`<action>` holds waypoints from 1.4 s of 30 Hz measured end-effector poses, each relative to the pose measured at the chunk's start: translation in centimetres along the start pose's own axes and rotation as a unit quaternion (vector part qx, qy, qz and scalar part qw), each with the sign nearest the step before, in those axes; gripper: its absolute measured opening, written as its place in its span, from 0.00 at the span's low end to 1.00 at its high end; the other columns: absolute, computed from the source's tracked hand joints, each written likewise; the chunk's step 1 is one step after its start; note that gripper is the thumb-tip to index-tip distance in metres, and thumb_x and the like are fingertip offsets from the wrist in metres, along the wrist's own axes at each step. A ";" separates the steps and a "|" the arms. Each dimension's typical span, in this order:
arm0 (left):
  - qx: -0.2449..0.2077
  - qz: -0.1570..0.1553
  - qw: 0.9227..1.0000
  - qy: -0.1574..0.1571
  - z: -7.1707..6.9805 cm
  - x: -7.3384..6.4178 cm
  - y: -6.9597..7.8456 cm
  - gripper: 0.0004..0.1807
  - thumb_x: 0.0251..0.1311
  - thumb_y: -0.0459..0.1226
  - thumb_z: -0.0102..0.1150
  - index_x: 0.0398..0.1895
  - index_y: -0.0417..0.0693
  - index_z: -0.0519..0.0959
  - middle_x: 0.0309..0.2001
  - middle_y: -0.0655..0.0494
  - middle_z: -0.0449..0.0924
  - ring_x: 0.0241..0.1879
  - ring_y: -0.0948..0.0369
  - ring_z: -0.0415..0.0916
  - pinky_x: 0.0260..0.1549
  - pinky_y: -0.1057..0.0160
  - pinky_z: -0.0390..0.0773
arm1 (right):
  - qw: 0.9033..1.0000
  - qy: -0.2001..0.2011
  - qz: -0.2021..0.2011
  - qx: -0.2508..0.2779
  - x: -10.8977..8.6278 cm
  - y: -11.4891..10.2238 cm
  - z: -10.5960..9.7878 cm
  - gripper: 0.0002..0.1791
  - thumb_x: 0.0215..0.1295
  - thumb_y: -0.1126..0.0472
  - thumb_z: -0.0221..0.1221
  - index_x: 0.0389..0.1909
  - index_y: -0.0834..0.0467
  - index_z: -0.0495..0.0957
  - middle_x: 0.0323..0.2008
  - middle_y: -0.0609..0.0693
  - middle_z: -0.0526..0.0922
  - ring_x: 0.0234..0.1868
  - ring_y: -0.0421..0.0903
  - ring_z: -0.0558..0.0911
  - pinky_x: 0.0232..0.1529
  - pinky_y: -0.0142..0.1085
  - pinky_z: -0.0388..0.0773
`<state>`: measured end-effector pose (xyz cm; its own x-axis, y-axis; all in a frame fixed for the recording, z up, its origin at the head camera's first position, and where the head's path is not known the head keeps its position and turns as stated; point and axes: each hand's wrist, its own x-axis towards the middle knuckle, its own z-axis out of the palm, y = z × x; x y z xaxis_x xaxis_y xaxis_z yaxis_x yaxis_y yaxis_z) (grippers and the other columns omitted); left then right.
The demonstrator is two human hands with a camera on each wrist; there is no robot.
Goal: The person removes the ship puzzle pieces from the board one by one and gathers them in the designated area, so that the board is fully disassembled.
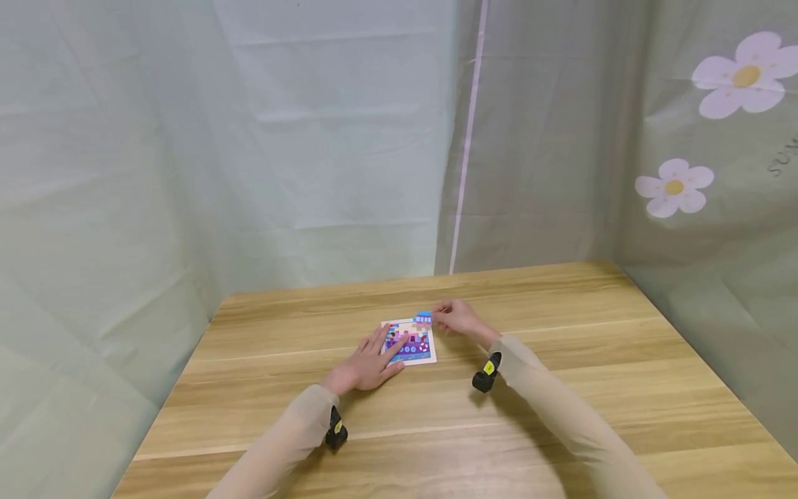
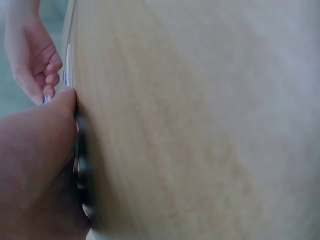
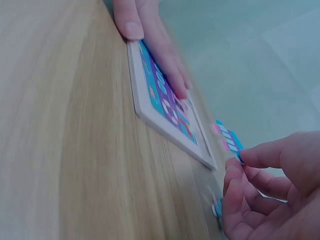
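A white-framed jigsaw puzzle with a purple boat picture lies flat on the wooden table. My left hand rests across its left side, fingers spread and straight; in the right wrist view the thumb touches the frame's edge. At the far right corner, my right hand pinches a blue puzzle piece with white windows and pink bits between thumb and fingertips. The piece is held above the board. Another small blue piece shows beside the curled fingers; whether they hold it I cannot tell.
The wood-grain table reaches back to a pale hanging curtain. A curtain with white flowers hangs along the right. Both wrists wear small black cameras.
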<state>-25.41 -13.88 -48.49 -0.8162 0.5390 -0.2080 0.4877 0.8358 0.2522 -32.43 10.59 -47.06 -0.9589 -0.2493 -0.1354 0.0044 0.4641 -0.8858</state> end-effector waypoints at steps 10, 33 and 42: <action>-0.002 0.000 1.000 0.004 -0.6 -0.4 0.7 0.33 0.74 0.55 0.34 0.78 0.59 0.45 0.77 0.37 0.30 0.77 0.42 0.31 0.73 0.39 0.43 | 1.000 -0.005 0.011 -0.008 -0.5 0.7 -2.5 0.14 0.68 0.61 0.57 0.47 0.68 0.79 0.27 0.51 0.80 0.24 0.39 0.76 0.25 0.27 0.76; -0.013 0.001 1.000 -0.004 -0.5 -0.4 0.6 0.34 0.74 0.56 0.33 0.78 0.58 0.43 0.77 0.36 0.28 0.77 0.41 0.30 0.73 0.40 0.40 | 1.000 0.011 0.006 -0.023 -1.9 3.7 -6.7 0.15 0.70 0.62 0.53 0.48 0.70 0.77 0.32 0.54 0.81 0.29 0.41 0.77 0.29 0.29 0.78; -0.023 0.004 1.000 -0.001 -0.5 -0.3 0.4 0.34 0.74 0.54 0.35 0.78 0.58 0.43 0.77 0.36 0.27 0.77 0.42 0.29 0.73 0.41 0.39 | 0.999 0.017 0.020 -0.043 -2.0 3.8 -7.6 0.14 0.70 0.62 0.54 0.48 0.70 0.78 0.30 0.52 0.80 0.28 0.40 0.76 0.28 0.29 0.77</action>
<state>-25.12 -13.71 -47.88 -0.8115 0.5460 -0.2083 0.4792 0.8257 0.2975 -32.69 19.31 -46.78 -0.9675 -0.2010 -0.1538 0.0202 0.5445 -0.8385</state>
